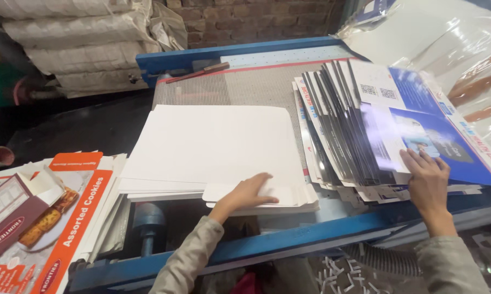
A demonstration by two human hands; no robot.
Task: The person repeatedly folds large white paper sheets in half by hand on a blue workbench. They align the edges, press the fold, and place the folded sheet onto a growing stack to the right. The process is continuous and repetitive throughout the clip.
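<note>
My left hand [248, 193] lies flat, fingers spread, on the near edge of a stack of plain white die-cut card sheets [213, 144] on the blue machine table [289, 239]. To the right, my right hand [428, 177] presses on the near corner of a blue printed carton blank [436, 136], the top one of a fanned stack of printed carton blanks [338, 125]. That top blank looks blurred, as if sliding. Whether the right fingers grip its edge or only rest on it is unclear.
Orange printed carton blanks [66, 218] are piled at the lower left. A ridged grey bed [245, 87] and a tool with a wooden handle [199, 72] lie at the back. Stuffed sacks [77, 43] stand behind; clear plastic sheeting [463, 49] on the right.
</note>
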